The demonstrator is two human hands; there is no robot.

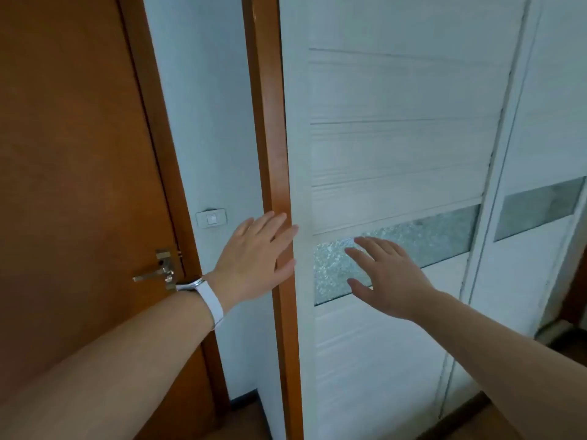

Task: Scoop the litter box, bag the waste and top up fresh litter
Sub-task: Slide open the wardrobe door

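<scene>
Left hand (254, 249) straight-fingered at edge of white door (397, 147), right hand (387, 277) spread flat over frosted pane (444, 230)

White sliding door (397, 147), upright, with a frosted glass strip (438, 239); seemingly shut against the wooden frame (273, 154).

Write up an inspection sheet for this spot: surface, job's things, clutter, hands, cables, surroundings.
Surface: white panelled door with a frosted glass strip; no worktop in view.
Job's things: nothing seen; no litter box, scoop, bag or litter in view.
Clutter: nothing seen.
Hands: left hand open, fingers straight, over the wooden frame at the door's edge; right hand open, fingers spread in front of the glass strip. Contact cannot be told.
Cables: nothing seen.
Surroundings: brown wooden door with metal handle at left, wall switch, second white panel at right, white wristband on the left wrist.
</scene>
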